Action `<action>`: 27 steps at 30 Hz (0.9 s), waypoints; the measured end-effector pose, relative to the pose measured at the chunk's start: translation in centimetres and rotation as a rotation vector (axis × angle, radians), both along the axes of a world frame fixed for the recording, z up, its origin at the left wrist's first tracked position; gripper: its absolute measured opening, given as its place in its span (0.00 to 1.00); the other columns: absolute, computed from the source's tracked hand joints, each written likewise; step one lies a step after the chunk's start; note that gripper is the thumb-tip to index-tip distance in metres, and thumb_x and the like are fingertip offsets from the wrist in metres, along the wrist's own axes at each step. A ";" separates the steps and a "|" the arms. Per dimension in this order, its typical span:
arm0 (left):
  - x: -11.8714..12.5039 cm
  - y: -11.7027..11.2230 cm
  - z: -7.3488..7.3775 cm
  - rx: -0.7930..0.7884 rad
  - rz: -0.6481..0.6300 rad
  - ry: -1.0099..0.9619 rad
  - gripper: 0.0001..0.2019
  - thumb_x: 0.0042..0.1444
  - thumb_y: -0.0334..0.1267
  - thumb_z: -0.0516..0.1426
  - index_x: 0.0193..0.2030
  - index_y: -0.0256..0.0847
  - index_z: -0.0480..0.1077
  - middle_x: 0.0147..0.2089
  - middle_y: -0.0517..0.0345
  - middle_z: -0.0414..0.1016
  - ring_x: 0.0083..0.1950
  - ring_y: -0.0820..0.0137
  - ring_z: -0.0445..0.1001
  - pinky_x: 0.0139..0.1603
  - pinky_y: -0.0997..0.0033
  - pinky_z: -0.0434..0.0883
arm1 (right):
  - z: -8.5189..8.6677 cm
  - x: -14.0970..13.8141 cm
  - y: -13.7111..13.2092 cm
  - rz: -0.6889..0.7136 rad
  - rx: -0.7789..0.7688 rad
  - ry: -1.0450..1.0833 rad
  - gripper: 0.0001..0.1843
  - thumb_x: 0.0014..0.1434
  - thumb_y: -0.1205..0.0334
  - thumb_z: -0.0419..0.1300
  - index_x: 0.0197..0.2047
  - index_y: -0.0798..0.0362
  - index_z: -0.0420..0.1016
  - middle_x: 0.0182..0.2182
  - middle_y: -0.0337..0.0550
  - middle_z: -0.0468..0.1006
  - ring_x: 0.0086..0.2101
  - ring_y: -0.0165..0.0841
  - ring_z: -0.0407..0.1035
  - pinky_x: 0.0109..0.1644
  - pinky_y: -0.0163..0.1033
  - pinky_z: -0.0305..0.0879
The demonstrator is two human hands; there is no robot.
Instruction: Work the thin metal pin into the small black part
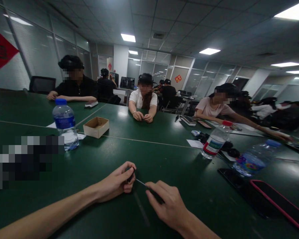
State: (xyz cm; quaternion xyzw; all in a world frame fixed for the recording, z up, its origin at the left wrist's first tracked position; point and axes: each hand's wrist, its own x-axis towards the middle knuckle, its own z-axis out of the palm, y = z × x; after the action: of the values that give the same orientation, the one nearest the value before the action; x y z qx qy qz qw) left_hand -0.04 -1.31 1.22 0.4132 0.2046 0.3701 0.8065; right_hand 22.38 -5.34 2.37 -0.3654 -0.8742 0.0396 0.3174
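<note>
Over the green table (109, 219), my left hand (123, 179) is closed around a small black object (131, 176), mostly covered by the fingers, so its kind cannot be made out. My right hand (168, 202) grips what looks like a screwdriver (141, 182) with a thin metal shaft; its dark handle is largely hidden under the fingers. The shaft points left and reaches the black object in my left hand. Whether the tip sits inside it or only touches it is hidden.
An open cardboard box (96, 127) and a blue-capped bottle (64, 124) stand ahead on the left. To the right are a red-capped bottle (215, 141), another bottle (255, 158) and a red-edged phone (280, 205). Several people sit around, one directly opposite (143, 99).
</note>
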 end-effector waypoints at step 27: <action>-0.4 0.3 0.1 0.084 0.155 0.052 0.16 0.46 0.26 0.67 0.41 0.38 0.69 0.44 0.56 0.71 0.44 0.71 0.71 0.49 0.70 0.64 | 0.3 -0.2 0.2 -0.131 -0.081 -0.008 0.13 0.66 0.63 0.51 0.45 0.54 0.77 0.30 0.42 0.76 0.27 0.29 0.70 0.30 0.32 0.67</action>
State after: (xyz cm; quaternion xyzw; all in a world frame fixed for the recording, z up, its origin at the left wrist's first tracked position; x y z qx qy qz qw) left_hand -0.46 -1.04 1.27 0.4392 0.2411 0.4289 0.7517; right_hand 22.22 -5.14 2.66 -0.4346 -0.8473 0.0527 0.3006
